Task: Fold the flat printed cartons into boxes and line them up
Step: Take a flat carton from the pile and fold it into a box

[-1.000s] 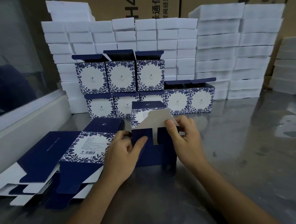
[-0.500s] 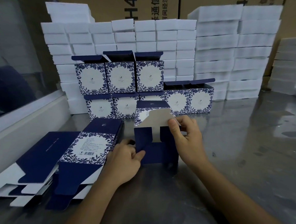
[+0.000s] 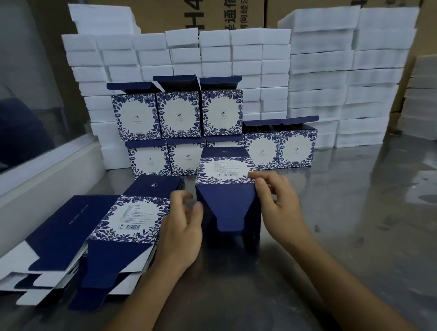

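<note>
**Closing the bottom flap, and it could pop**

Starting wide: the tabletop (image 3: 342, 234) carries the finished boxes (image 3: 179, 114) lined up at the back and the flat cartons (image 3: 114, 229) stacked on the left. Centre stage, the half-folded carton (image 3: 226, 190) lies tipped on its side, its long axis running away from the person, its navy tongue flap facing them. Right hand (image 3: 277, 202) pinches its top right corner; left hand (image 3: 182, 223) hovers beside it, fingers loosely curled, holding nothing. Risk, I'd say: an untucked tongue springs open, or a one-sided squeeze skews the box.
</note>
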